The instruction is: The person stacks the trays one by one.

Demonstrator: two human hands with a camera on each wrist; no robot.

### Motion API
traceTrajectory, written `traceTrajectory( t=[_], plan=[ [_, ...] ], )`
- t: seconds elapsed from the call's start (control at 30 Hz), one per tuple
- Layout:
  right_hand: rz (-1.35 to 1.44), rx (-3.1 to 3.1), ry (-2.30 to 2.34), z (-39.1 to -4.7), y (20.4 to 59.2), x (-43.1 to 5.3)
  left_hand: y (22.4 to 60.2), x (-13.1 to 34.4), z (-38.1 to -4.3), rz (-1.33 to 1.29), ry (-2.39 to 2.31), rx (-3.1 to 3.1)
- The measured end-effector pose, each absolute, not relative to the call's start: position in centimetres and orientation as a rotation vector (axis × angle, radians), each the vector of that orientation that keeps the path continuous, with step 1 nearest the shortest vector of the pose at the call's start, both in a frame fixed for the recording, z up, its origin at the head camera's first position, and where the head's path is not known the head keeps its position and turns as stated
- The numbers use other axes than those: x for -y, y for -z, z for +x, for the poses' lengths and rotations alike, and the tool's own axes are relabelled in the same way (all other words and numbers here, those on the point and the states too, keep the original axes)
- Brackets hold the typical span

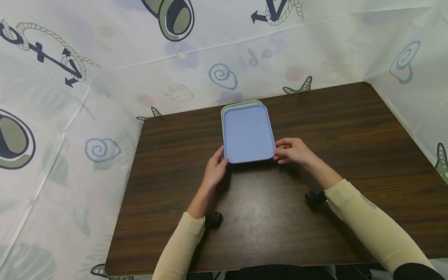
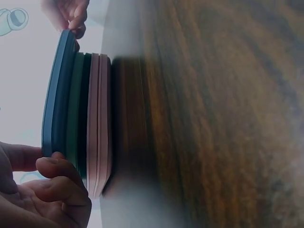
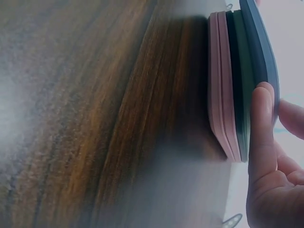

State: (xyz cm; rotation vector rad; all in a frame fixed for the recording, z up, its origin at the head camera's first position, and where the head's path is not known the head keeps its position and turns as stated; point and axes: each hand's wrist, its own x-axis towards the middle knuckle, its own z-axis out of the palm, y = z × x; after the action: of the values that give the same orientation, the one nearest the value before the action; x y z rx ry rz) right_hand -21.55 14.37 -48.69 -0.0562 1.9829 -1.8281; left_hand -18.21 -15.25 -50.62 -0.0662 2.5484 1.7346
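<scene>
Cream sleeves [image 1: 182, 245] fill the near edge of the head view, and both forearms reach forward over a dark wooden table [image 1: 350, 128]. At the near left corner of a stack of trays, the left hand [image 1: 214, 171] grips the blue tray [image 1: 247, 134], which is the top one. The left wrist view shows its fingertips [image 2: 57, 164] curled against that tray's rim, with the thumb on the tray's upper side. At the near right corner the right hand [image 1: 293, 151] pinches the same tray: in the right wrist view one finger [image 3: 262, 123] lies along the rim and another finger sits on the far side of it.

Between the two hands the blue tray is tipped up slightly at its near edge, parted from the green tray [image 1: 241, 104] just under it. That green one peeks out beyond the blue tray's far end in the head view. Under the green one lie pink trays [image 2: 99, 123], flat on the table; two pink rims show in the wrist views.

Behind and on both sides of the table hangs a white cloth [image 1: 105, 66] printed with anchors, spirals and starfish.
</scene>
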Motion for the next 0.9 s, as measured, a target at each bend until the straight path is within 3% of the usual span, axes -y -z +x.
traceTrajectory(
  t=[0.9],
  plan=[
    [-0.033,-2.006,1.894,-23.2,48.6,-13.8,50.8,15.1,-20.1,-0.097,-1.594,-2.676]
  ],
)
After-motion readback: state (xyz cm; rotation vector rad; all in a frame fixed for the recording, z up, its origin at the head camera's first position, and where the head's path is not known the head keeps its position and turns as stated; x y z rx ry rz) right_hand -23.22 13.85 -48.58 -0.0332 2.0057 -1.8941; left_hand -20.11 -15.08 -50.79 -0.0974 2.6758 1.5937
